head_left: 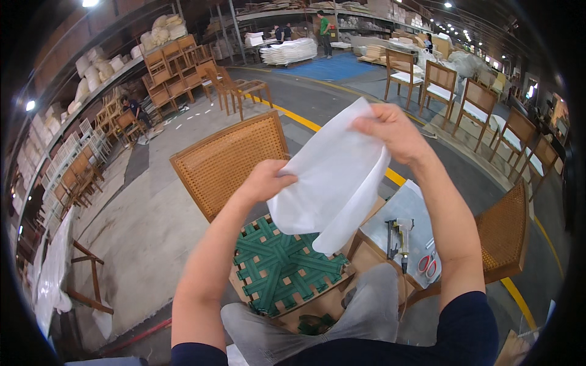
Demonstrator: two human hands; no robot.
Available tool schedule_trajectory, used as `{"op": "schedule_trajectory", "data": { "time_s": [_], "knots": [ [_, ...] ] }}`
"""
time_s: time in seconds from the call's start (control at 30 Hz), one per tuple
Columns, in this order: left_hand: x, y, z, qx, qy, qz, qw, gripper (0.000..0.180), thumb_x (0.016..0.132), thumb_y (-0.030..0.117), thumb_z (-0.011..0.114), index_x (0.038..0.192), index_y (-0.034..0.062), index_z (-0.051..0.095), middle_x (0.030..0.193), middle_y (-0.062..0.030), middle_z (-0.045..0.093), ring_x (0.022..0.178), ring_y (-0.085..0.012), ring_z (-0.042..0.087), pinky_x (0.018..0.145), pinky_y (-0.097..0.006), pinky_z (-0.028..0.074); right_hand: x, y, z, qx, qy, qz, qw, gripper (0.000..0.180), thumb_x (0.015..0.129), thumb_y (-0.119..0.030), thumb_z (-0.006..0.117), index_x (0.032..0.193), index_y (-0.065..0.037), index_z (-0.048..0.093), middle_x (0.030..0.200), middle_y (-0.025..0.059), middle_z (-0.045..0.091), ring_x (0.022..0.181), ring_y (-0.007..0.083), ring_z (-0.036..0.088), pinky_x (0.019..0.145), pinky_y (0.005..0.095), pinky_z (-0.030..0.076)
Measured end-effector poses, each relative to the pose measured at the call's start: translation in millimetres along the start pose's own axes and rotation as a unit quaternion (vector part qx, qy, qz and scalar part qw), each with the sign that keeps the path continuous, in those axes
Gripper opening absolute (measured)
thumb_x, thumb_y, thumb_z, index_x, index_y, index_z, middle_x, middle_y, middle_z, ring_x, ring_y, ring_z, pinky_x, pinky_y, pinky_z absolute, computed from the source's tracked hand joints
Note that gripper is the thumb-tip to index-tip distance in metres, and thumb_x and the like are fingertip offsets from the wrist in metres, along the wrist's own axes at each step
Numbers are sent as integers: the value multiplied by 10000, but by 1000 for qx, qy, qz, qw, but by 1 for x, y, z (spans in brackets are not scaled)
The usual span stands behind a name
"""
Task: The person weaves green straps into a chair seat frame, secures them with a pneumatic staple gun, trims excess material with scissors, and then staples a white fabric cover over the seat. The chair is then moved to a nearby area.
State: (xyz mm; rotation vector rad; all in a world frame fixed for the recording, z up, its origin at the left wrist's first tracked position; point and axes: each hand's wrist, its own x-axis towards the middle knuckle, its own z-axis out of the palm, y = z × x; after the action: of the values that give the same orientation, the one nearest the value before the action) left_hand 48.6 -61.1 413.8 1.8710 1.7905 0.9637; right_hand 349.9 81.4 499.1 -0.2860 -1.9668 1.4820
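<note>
A thin white sheet (pixel 332 165) of soft material hangs between my two raised hands. My left hand (pixel 268 180) pinches its left edge, and my right hand (pixel 390 131) grips its upper right corner. The lower part droops and folds over on the right. Below it lies a seat of woven green webbing (pixel 284 259) in a wooden chair frame, partly covered by the sheet. The chair's woven cane backrest (pixel 232 160) stands behind my left hand. To the right, a staple gun (pixel 400 238) and red-handled scissors (pixel 427 265) rest on a pale sheet.
Another cane-backed chair (pixel 503 232) stands close at my right. A row of chairs with white seats (pixel 439 91) lines the far right. Stacked chairs (pixel 168 70) and shelving fill the left. A person in green (pixel 323 33) stands far off; another person (pixel 134 110) works at the left.
</note>
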Motion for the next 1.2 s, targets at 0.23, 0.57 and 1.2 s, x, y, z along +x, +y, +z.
{"op": "schedule_trajectory", "data": {
  "time_s": [0.23,0.57,1.2],
  "knots": [
    [-32,-47,-48,49,62,-72,994,243,981,213,747,1071,-12,758,913,-92,746,868,-185,688,826,-365,553,19,50,-74,-243,158,39,956,205,1053,-191,695,1127,-20,781,986,15,763,910,89,674,842,289,531],
    [-113,-36,-117,163,173,-93,967,226,1034,215,692,1024,-5,738,835,-97,741,772,-169,656,727,-357,513,42,114,-22,-72,165,65,982,251,1055,-189,684,1151,29,763,955,23,750,867,98,646,807,302,522],
    [-316,-125,106,264,-160,-260,915,551,894,39,586,1402,231,684,1102,-173,783,987,-420,751,867,-521,599,-123,392,100,-179,57,187,964,231,995,-188,738,1125,0,773,933,85,771,862,172,675,809,348,539]
  ]
}}
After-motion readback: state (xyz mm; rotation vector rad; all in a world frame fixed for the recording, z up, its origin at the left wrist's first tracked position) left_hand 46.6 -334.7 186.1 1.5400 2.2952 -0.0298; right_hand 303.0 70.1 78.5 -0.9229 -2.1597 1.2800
